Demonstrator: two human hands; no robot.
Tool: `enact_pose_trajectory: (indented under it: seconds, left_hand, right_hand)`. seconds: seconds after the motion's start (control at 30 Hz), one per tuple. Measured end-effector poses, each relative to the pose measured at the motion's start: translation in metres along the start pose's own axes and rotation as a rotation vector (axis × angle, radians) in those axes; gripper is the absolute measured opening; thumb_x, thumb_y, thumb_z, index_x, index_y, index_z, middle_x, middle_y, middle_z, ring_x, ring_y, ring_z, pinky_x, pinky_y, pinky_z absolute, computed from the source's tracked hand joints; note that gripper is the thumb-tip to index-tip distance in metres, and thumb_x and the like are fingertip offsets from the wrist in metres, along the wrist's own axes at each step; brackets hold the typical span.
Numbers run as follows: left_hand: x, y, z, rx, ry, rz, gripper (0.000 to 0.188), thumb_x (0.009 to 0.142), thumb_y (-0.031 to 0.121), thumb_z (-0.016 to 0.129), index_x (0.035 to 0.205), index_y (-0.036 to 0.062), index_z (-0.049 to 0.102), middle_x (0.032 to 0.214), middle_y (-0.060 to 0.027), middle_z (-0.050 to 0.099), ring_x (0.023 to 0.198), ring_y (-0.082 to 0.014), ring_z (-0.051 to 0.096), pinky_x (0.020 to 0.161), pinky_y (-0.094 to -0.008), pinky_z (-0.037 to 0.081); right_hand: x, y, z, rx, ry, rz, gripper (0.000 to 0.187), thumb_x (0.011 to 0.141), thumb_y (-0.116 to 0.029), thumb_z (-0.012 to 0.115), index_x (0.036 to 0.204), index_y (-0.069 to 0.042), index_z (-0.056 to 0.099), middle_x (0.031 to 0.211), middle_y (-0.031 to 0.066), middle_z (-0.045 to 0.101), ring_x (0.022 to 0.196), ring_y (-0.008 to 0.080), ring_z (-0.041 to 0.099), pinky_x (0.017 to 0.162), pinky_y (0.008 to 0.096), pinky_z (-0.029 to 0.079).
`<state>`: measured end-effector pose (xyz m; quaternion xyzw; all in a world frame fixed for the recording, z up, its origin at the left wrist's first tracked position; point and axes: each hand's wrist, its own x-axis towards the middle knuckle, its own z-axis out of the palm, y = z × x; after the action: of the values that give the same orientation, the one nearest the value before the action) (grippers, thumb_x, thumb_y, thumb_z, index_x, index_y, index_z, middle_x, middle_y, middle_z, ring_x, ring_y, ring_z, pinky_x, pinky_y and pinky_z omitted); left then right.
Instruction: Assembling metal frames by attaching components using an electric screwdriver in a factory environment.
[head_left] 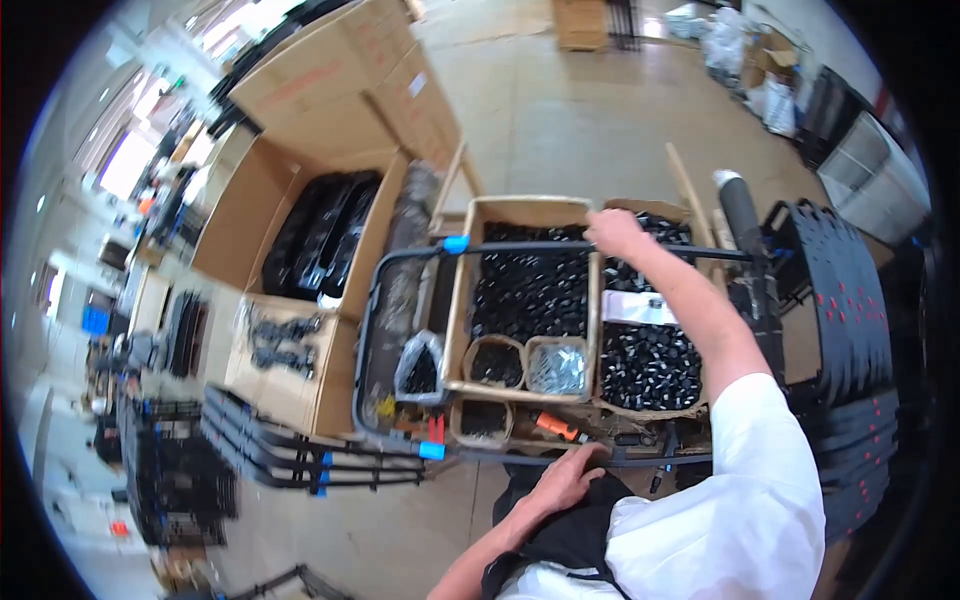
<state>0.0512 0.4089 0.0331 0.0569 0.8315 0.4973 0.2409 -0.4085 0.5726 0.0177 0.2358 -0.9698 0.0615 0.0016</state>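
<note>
A black tubular metal frame (366,330) with rounded left corners and blue wraps lies across the bench, over several boxes. My right hand (618,234) reaches to its far bar with the fingers closed at the bar. Close to my body, my left hand (568,478) is curled on the frame's near bar. Beneath the frame, a wooden box (457,330) holds many small black parts (530,290). To its right, more black parts (650,370) fill a carton, with a white paper slip (638,308) on top.
Small tubs hold clear pieces (556,369) and dark bits (495,365). An orange-handled tool (556,426) lies near the front bar. Left stands an opened cardboard box (245,215) with black parts; stacked black frames (290,440) sit below it. More frames (835,300) stand at right.
</note>
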Motion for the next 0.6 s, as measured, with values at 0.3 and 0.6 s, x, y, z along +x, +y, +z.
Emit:
enact_pose_trajectory:
  seconds: [0.3,0.6]
  left_hand:
    - [-0.004,-0.001,0.001,0.064,-0.006,-0.045,0.035,0.102,0.017,0.066,0.137,0.0167,0.065,0.122,-0.0206,0.067,0.118,-0.0411,0.066,0.103,-0.05,0.053]
    - [-0.002,0.005,-0.004,0.07,-0.14,-0.064,0.032,0.107,0.026,0.061,0.137,0.0195,0.07,0.119,-0.0195,0.07,0.118,-0.0414,0.067,0.102,-0.0505,0.053]
  right_hand:
    - [-0.005,0.017,-0.013,-0.008,0.113,0.013,0.049,0.104,-0.044,0.062,0.096,0.002,0.076,0.095,0.0269,0.077,0.096,0.0445,0.076,0.086,0.056,0.061]
    - [0.003,-0.004,-0.03,-0.071,-0.051,0.064,0.051,0.094,-0.043,0.072,0.103,0.008,0.078,0.107,0.0315,0.077,0.104,0.0413,0.078,0.092,0.0535,0.062]
